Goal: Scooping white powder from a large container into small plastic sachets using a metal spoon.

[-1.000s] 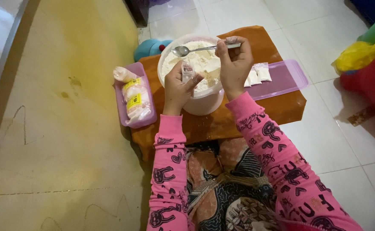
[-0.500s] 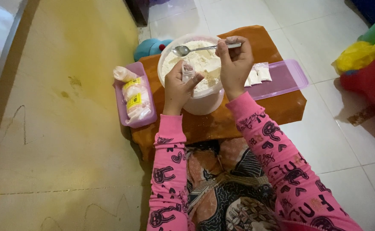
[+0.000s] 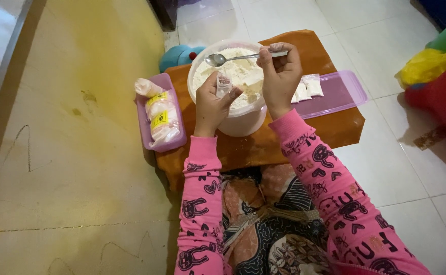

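Observation:
A white plastic tub (image 3: 243, 121) full of white powder (image 3: 235, 71) stands on a low orange-brown table (image 3: 304, 130). My left hand (image 3: 210, 107) pinches a small clear plastic packet (image 3: 223, 85) over the tub's near rim. My right hand (image 3: 280, 76) holds a metal spoon (image 3: 223, 59) by its handle, level above the powder, bowl pointing left.
A purple tray (image 3: 144, 122) left of the tub holds bagged white packs with yellow labels (image 3: 159, 114). A purple lid (image 3: 337, 91) on the right carries a few small filled packets (image 3: 307, 87). A blue object (image 3: 174, 56) lies behind the table. Coloured bags (image 3: 437, 76) sit at far right on the tiled floor.

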